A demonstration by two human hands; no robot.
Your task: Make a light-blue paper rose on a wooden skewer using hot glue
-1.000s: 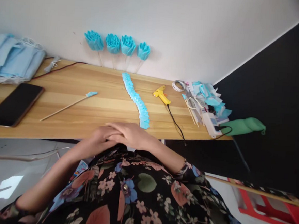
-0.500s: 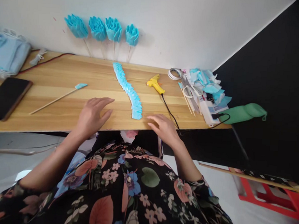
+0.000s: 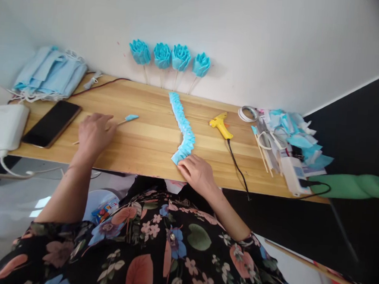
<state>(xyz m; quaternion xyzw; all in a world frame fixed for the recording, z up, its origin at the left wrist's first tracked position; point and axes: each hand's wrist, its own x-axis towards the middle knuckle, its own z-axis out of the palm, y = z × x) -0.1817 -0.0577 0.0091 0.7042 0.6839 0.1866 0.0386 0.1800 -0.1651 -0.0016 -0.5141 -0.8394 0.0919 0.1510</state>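
My left hand lies over a thin wooden stick with a blue tip, its fingers curled on the stick's middle. My right hand rests on the near end of a long strip of folded blue petals, whose near end is bent toward me. The strip runs across the wooden table toward the wall. Several finished blue flowers on sticks lean against the wall behind it.
A yellow glue gun with a black cord lies right of the strip. A pile of blue scraps, sticks and tape fills the right end. At the left are a black phone, a white power bank and stacked blue masks.
My hands were clasped at the table edge, then parted. The left hand moved left onto the stick; the right hand came to the strip's near end, which now bends.
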